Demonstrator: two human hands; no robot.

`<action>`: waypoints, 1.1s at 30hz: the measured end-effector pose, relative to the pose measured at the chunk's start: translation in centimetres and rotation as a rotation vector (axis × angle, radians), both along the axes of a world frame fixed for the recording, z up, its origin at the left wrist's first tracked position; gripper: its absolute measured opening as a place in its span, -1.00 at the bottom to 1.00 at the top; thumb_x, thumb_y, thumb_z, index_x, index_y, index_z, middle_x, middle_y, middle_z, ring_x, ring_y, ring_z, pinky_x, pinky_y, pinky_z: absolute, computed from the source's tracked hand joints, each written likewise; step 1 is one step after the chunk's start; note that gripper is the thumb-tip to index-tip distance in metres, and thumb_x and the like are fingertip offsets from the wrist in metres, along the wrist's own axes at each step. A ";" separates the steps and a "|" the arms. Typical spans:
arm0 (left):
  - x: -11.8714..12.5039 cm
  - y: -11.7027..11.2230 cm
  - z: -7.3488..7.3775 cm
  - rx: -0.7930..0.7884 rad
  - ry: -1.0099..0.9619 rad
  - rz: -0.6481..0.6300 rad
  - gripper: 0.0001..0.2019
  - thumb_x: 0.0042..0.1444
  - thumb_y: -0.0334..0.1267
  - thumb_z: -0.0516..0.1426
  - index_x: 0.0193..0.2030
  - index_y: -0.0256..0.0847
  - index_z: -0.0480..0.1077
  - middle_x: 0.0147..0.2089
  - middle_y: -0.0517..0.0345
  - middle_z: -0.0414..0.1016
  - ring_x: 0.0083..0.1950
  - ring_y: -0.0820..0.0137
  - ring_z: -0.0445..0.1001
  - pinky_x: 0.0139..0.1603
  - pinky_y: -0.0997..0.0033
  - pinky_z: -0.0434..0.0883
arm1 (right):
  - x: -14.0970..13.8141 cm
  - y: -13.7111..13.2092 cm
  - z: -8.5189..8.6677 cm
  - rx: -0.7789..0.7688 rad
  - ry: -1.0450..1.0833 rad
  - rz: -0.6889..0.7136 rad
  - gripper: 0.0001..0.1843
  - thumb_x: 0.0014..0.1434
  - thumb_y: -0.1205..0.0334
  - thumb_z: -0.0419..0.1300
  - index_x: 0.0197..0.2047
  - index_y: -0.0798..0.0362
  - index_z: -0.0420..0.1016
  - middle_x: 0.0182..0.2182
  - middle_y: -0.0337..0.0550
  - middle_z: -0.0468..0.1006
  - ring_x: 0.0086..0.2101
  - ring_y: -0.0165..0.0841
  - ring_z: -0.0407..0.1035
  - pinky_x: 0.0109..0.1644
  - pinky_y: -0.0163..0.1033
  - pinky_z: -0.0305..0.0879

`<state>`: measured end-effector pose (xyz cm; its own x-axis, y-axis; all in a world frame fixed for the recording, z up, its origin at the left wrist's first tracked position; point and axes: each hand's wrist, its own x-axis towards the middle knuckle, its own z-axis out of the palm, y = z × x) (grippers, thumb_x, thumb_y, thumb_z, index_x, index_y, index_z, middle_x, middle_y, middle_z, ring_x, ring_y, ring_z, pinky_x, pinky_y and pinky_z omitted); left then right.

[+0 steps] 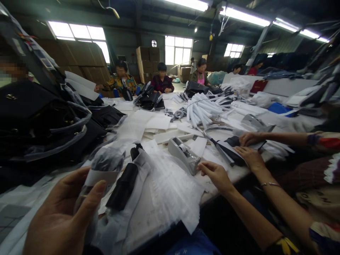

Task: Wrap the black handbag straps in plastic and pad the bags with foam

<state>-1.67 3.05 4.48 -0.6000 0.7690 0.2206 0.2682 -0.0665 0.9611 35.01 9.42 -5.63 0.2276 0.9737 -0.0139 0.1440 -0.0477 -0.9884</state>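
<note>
My left hand (63, 209) is closed around a bundle in clear plastic (107, 159), dark inside, with a white paper band (101, 177) around it; what exactly is wrapped I cannot tell. Thumb and fingers of my right hand (216, 175) pinch at the front end of a grey tape dispenser (183, 154), where the tape comes off; the tape itself barely shows. Beside the left-hand bundle lies a black rolled piece (123, 186), partly covered by white foam wrap. Thin white foam sheets (172, 187) spread between my two hands.
On my right, a co-worker's hands (249, 152) handle a black strap-like piece with white wrap. Black bags (34, 117) are piled at left. White foam strips (202, 109) heap mid-table, and a second tape dispenser (255, 122) stands behind the co-worker's hands. Several people sit across the table.
</note>
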 end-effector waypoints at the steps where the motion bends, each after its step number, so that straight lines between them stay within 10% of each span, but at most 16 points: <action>1: 0.0 -0.1 0.0 -0.006 -0.019 -0.025 -0.39 -0.17 0.13 0.38 0.06 0.06 0.49 0.04 0.17 0.58 0.03 0.06 0.55 0.17 -0.09 0.41 | -1.1 -0.3 1.1 0.046 0.011 0.054 -0.61 -0.01 -0.10 0.42 -0.33 0.09 0.64 -0.45 -0.16 0.63 -0.48 -0.41 0.41 -0.29 -0.28 0.37; 12: 1.7 -0.3 1.0 0.082 0.054 -0.239 -0.53 0.00 0.00 0.34 0.01 -0.13 0.44 0.00 0.06 0.57 0.05 0.20 0.55 0.07 0.27 0.48 | -17.3 -2.3 12.1 0.287 0.328 0.727 -0.76 0.15 0.08 0.36 -0.35 0.11 0.61 -0.48 -0.16 0.60 -0.50 -0.45 0.43 -0.40 -0.36 0.38; 23: 0.4 -0.8 1.7 0.076 0.035 -0.394 -0.61 0.03 -0.14 0.33 -0.01 -0.15 0.43 0.00 0.04 0.58 0.07 0.20 0.55 0.02 0.33 0.50 | -19.4 -1.3 13.3 0.200 0.035 0.708 -0.57 0.07 -0.11 0.37 -0.51 0.12 0.57 -0.64 -0.21 0.52 -0.64 -0.49 0.35 -0.58 -0.43 0.23; 33: 2.3 -1.4 3.4 0.015 -0.270 -0.364 -0.54 -0.09 -0.08 0.36 -0.05 -0.17 0.43 -0.09 0.05 0.61 -0.10 0.25 0.59 -0.11 0.37 0.48 | -20.2 2.4 9.5 0.093 0.028 0.761 -0.40 -0.10 -0.27 0.40 -0.70 0.10 0.38 -0.78 -0.31 0.34 -0.76 -0.53 0.18 -0.70 -0.42 0.02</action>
<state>0.60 1.61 7.86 -0.3283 0.9386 0.1065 -0.0355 -0.1249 0.9915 14.78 11.81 3.89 -0.5053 0.8592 0.0802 0.0784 0.1383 -0.9873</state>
